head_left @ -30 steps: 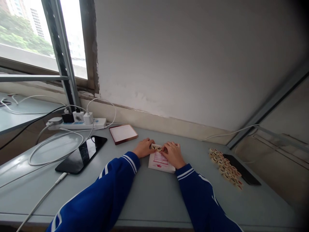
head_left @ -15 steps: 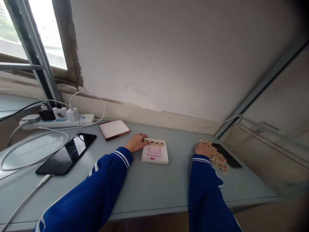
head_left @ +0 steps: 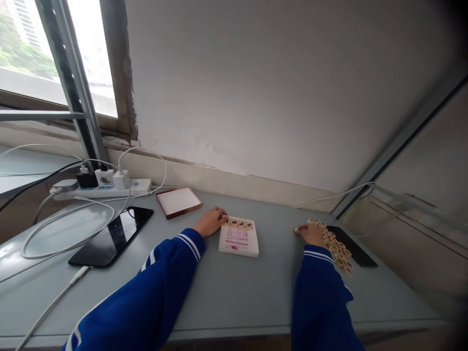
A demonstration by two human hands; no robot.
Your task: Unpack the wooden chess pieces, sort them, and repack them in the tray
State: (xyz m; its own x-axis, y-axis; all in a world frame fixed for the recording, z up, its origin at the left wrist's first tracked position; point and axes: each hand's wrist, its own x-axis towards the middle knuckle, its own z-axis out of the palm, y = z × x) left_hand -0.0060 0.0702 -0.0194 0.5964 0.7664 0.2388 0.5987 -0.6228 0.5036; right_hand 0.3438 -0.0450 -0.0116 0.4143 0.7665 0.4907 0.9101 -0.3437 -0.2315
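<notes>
Left hand (head_left: 211,222) open, empty, fingertips just beside row of four Chinese chess pieces (head_left: 237,224) on red-grid paper (head_left: 237,240). Right hand (head_left: 310,235) against piece pile (head_left: 338,251), grip unclear; black phone (head_left: 353,246) behind pile. Piece writing unreadable.

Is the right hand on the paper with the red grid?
No, the right hand is at the pile of game pieces, well to the right of the paper with the red grid.

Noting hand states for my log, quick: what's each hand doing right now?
Left hand: open, holding nothing, beside the row of game pieces.
Right hand: fingers curled at the pile of game pieces; cannot tell if it holds one.
</notes>
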